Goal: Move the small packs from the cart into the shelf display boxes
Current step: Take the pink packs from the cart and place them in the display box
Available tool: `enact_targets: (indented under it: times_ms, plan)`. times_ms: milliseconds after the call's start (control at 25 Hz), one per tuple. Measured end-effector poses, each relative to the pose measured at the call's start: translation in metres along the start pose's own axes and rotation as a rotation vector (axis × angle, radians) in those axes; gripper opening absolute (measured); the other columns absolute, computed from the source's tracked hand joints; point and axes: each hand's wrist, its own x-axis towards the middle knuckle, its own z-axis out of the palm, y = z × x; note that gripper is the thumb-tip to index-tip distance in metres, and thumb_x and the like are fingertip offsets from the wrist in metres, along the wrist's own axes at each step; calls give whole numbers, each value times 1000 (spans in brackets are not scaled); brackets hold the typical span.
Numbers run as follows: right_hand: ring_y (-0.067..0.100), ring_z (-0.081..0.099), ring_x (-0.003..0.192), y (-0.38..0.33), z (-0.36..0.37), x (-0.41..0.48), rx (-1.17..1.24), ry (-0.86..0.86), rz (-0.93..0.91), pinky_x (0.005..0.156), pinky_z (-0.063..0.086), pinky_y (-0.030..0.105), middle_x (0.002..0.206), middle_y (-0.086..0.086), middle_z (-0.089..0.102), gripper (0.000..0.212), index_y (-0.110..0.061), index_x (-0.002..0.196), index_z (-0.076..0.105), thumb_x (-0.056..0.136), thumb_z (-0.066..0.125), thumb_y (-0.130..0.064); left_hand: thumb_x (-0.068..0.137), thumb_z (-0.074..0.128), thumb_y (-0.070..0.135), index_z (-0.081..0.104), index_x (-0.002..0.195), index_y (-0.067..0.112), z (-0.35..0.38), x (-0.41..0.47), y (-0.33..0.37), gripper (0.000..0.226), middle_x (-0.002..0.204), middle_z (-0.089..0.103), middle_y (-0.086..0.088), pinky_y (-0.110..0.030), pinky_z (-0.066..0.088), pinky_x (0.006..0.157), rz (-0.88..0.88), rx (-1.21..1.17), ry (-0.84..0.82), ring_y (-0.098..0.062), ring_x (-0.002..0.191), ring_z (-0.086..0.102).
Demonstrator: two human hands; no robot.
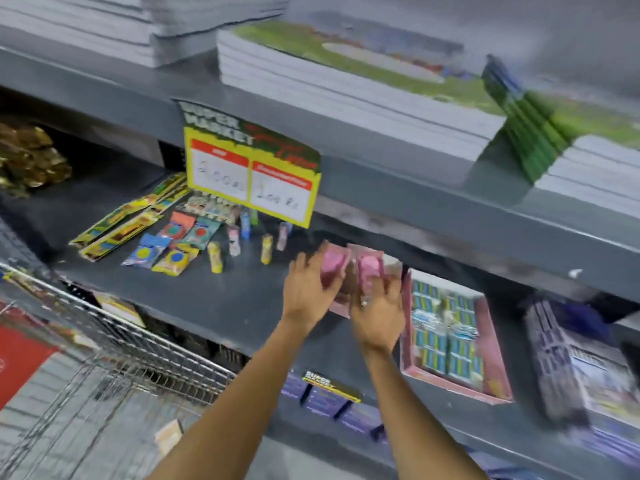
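Both my hands reach onto the grey middle shelf (194,292). My left hand (310,287) grips a pink small pack (334,263). My right hand (379,308) grips another pink pack (369,266) right beside it. Under the hands a pink display box (341,308) shows only at its edge. To the right lies a pink-rimmed display box (491,348) filled with several blue and yellow packs. The wire cart (114,358) stands at the lower left. The frame is blurred by motion.
A yellow price sign (251,171) hangs from the upper shelf edge. Colourful small packets (173,244) and upright little tubes (214,256) lie on the shelf's left part. Stacked notebooks (346,88) fill the upper shelf. A purple box (581,368) sits at the far right.
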Motion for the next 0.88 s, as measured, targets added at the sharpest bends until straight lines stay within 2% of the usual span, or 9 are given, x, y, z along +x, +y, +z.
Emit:
enact_targets:
  times_ms: [120, 240, 360, 400, 480, 560, 640, 760, 880]
  plan:
    - [44, 63, 75, 22, -11, -4, -37, -39, 60, 47, 50, 40, 119, 26, 55, 39, -11, 103, 62, 71, 66, -33, 83, 59, 45, 42, 135, 22, 30, -6, 29, 60, 105, 52, -18, -43, 46, 80, 12, 81, -93, -37, 95, 48]
    - [42, 62, 64, 26, -12, -10, -55, -86, 80, 48, 50, 41, 109, 23, 58, 43, -12, 106, 61, 69, 62, -34, 85, 55, 46, 43, 129, 13, 47, -5, 30, 57, 112, 47, -18, -44, 44, 82, -50, 138, -156, -35, 101, 47]
    - [39, 60, 83, 26, -6, -22, -101, -82, 104, 74, 49, 47, 101, 19, 61, 42, -11, 107, 60, 73, 53, -35, 90, 46, 46, 46, 122, 6, 52, -5, 17, 52, 124, 44, -21, -43, 42, 88, -53, 166, -161, -37, 107, 46]
    - [37, 58, 90, 27, -5, -26, -114, -91, 103, 83, 45, 47, 101, 17, 62, 43, -11, 106, 61, 74, 48, -35, 92, 37, 49, 47, 125, 9, 52, -9, 11, 53, 130, 43, -20, -44, 42, 88, 10, 185, -167, -36, 108, 46]
    - [34, 57, 96, 32, -5, -33, -154, -105, 64, 90, 42, 47, 104, 14, 63, 39, -10, 107, 61, 76, 49, -29, 93, 15, 53, 49, 127, 20, 49, -22, -2, 59, 137, 44, -16, -43, 44, 81, 177, 243, -159, -34, 105, 50]
    - [33, 58, 94, 38, -5, -33, -190, -105, 31, 87, 44, 47, 102, 14, 64, 34, -10, 107, 61, 73, 63, -14, 95, 7, 50, 46, 130, 29, 47, -34, -15, 57, 143, 42, -10, -42, 43, 78, 268, 262, -153, -29, 107, 47]
    - [34, 59, 90, 41, -5, -29, -211, -109, 20, 82, 47, 47, 99, 15, 64, 39, -10, 105, 63, 68, 72, -6, 96, 7, 46, 38, 135, 33, 50, -35, -23, 51, 149, 34, -8, -46, 41, 85, 268, 257, -189, -25, 120, 34]
    - [35, 60, 87, 42, -3, -23, -220, -95, 34, 78, 49, 47, 95, 16, 65, 31, -9, 100, 64, 70, 71, -3, 95, 11, 49, 33, 136, 38, 56, -22, -21, 48, 152, 25, -10, -57, 34, 94, 215, 298, -263, -26, 132, 20]
    - [36, 60, 86, 43, -3, -21, -209, -100, 37, 76, 49, 47, 94, 17, 65, 26, -8, 100, 64, 74, 68, -4, 96, 25, 44, 32, 139, 38, 59, -9, -10, 43, 157, 9, -8, -55, 20, 105, 156, 341, -325, -28, 141, 8]
